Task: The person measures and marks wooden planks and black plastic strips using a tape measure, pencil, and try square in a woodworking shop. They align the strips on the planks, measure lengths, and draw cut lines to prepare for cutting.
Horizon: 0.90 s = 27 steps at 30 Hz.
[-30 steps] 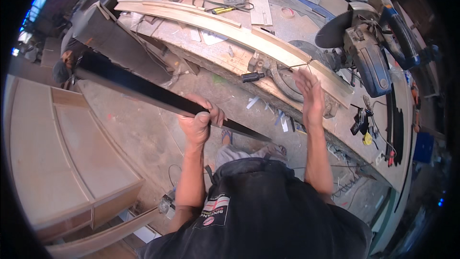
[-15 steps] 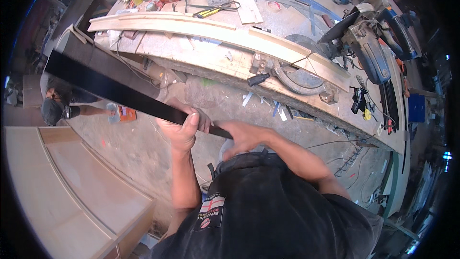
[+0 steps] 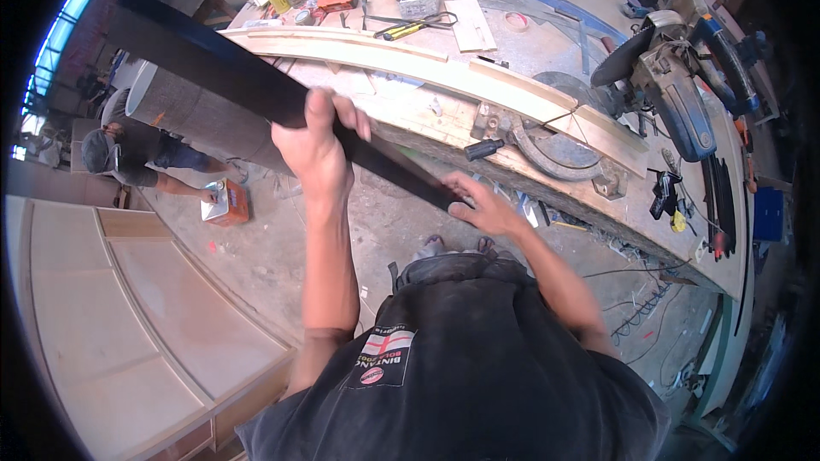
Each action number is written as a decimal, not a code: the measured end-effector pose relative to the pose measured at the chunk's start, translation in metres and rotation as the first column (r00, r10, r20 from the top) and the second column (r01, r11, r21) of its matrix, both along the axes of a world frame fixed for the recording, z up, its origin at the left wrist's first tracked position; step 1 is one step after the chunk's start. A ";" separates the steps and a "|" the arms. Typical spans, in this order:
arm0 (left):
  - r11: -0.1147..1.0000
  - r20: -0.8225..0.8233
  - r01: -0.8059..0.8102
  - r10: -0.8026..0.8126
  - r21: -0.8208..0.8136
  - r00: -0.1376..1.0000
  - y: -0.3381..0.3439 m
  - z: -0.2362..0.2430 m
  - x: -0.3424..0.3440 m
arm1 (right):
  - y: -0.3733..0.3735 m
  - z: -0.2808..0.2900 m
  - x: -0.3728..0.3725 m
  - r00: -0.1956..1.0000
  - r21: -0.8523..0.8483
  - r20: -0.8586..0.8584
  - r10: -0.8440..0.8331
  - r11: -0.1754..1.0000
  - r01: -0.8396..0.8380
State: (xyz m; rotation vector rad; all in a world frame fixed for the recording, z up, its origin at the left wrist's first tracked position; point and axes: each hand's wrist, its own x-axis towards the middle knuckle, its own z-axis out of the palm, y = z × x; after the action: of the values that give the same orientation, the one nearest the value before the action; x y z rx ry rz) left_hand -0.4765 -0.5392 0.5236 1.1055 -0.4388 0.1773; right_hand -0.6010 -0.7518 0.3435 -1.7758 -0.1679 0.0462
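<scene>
A long, flat black strip (image 3: 213, 60), like a narrow board, slants from the upper left down to the middle of the view. My left hand (image 3: 314, 138) grips it along its lower half, thumb up on the near side and fingers wrapped over the far edge. At the strip's lower right end, my right hand (image 3: 485, 207) pinches the tip between thumb and fingers. The strip is held up in the air in front of me, its far end tilted toward the upper left and overlapping the view of the workbench (image 3: 410, 119).
Pale wooden strips (image 3: 342, 47) lie along the bench beside a mitre saw (image 3: 675, 90). A yellow-handled cutter (image 3: 406, 30) lies behind them. At left a person (image 3: 141, 158) bends over an orange tin (image 3: 227, 203). A wooden cabinet frame (image 3: 154, 316) stands lower left; cables cross the floor.
The strip has been raised, its far end swinging upward and its near end shifting right. Both my hands moved with it, the right one farther right. More of the orange tin shows.
</scene>
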 end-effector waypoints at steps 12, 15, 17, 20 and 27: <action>0.959 -0.098 0.051 -0.024 0.278 0.995 -0.087 -0.074 -0.003 | 0.014 0.035 0.020 0.778 -0.106 0.245 -0.579 0.781 0.615; 0.934 -0.101 0.116 -0.086 0.338 0.991 -0.101 -0.114 -0.043 | 0.011 0.043 0.025 0.715 -0.106 0.294 -0.635 0.721 0.684; 0.892 -0.236 0.193 -0.101 0.409 0.966 -0.102 -0.121 -0.052 | 0.009 0.045 0.023 0.733 -0.176 0.299 -0.611 0.720 0.672; 0.942 -0.014 -0.034 0.041 0.334 0.999 -0.101 -0.100 -0.009 | 0.008 0.044 0.011 0.770 -0.253 0.249 -0.587 0.728 0.637; 0.968 -0.070 -0.163 0.179 0.191 0.981 -0.043 -0.018 0.122 | 0.005 0.028 -0.032 0.823 -0.430 0.149 -0.548 0.714 0.553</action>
State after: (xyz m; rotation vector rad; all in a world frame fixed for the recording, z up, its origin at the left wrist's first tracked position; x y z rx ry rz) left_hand -0.3543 -0.5823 0.5055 1.3300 -0.2853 0.2427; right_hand -0.6335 -0.7466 0.3714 -2.2355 0.4135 -0.3908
